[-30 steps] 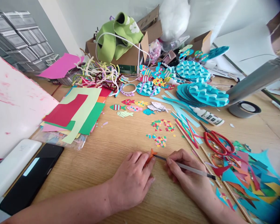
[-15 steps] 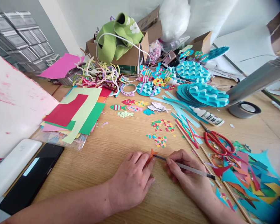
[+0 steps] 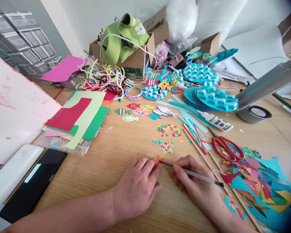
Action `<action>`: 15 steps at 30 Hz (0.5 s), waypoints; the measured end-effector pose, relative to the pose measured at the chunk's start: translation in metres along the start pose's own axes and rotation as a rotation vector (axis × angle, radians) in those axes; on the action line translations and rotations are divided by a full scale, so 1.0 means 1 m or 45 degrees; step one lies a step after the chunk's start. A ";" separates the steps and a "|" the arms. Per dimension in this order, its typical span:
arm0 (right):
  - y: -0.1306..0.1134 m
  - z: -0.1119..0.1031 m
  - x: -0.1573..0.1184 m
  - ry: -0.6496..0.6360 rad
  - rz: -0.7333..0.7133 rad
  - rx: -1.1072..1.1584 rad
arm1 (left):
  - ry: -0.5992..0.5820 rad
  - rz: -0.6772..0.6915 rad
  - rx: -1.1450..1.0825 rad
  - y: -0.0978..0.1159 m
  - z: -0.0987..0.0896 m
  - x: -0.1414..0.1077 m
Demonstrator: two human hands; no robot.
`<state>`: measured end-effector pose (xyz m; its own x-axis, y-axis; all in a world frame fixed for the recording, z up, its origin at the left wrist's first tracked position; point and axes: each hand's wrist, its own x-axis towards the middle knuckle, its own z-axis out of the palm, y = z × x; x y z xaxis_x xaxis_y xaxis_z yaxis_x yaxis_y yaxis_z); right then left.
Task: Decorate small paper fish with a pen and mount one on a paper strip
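My left hand (image 3: 143, 181) lies on the tabletop, its thumb and fingers closed around a small orange paper fish (image 3: 159, 158). Only the fish's tail end shows; the fingers cover the remainder. Between the thumb and fingers of my right hand (image 3: 192, 176) is a slim pen (image 3: 197, 174) with a clear barrel, its dark tip at the fish's tail. Beyond the hands lie small paper dots (image 3: 167, 147) and little paper triangles (image 3: 169, 130). Farther back are several decorated paper fish (image 3: 140, 113) in various colours.
Red-handled scissors (image 3: 225, 149), wooden sticks (image 3: 242, 207) and paper scraps (image 3: 262, 184) crowd the right. A glue bottle (image 3: 218, 122) lies near stacked blue wavy discs (image 3: 215, 98). Coloured paper sheets (image 3: 94, 116) and a phone (image 3: 34, 184) are at left. Boxes (image 3: 133, 66) stand behind.
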<state>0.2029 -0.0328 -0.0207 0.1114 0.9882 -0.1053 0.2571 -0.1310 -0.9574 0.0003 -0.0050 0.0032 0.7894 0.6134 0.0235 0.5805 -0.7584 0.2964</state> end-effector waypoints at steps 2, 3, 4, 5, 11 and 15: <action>0.000 0.000 0.000 0.004 0.007 0.014 | -0.001 0.000 -0.002 0.000 0.000 0.000; 0.000 0.000 0.001 0.007 0.009 0.022 | -0.003 0.000 -0.003 0.000 0.000 0.000; 0.000 0.001 0.001 0.012 0.007 0.030 | -0.002 0.001 -0.004 0.000 0.000 0.000; 0.000 0.001 0.001 0.019 0.004 0.038 | -0.003 0.000 -0.006 0.000 0.000 0.000; -0.001 0.001 0.001 0.046 0.007 0.059 | -0.007 -0.003 -0.005 0.000 0.001 -0.001; -0.002 0.001 0.000 0.061 0.002 0.064 | -0.006 0.003 0.004 0.000 0.000 0.000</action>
<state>0.2012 -0.0323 -0.0195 0.1579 0.9829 -0.0947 0.2083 -0.1269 -0.9698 0.0002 -0.0056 0.0028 0.7916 0.6107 0.0195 0.5794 -0.7604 0.2933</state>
